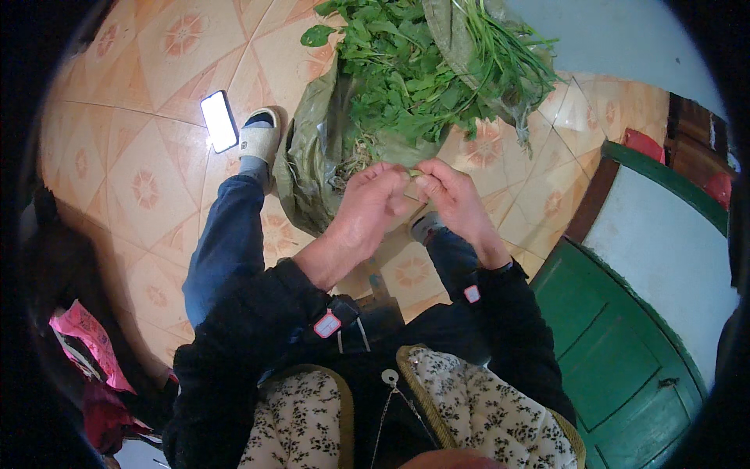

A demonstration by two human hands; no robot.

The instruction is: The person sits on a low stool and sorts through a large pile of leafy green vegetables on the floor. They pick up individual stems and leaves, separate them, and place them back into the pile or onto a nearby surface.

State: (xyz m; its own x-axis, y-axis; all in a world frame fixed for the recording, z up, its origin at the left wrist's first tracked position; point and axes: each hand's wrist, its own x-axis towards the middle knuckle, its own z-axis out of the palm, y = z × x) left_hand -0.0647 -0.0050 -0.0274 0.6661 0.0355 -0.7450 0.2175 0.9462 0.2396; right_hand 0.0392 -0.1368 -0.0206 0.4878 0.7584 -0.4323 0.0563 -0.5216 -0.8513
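My left hand [370, 202] and my right hand [450, 190] meet fingertip to fingertip over the front of a sack. Pinched between them is a small green plant piece [415, 173], mostly covered by the fingers. Just beyond, a heap of leafy greens [404, 76] spills over a greenish woven plastic sack [313, 158]. Thin pale roots or stems [362, 153] lie inside the sack, close to my left hand. Long thin green stalks [498, 50], like scallions or chives, rest at the upper right of the heap.
A phone with a lit screen [220, 123] lies on the tiled floor [146, 182] beside my slippered left foot [259, 138]. At the right stands a green wooden cabinet door [609, 346]. A pink bag [96, 346] is at the lower left.
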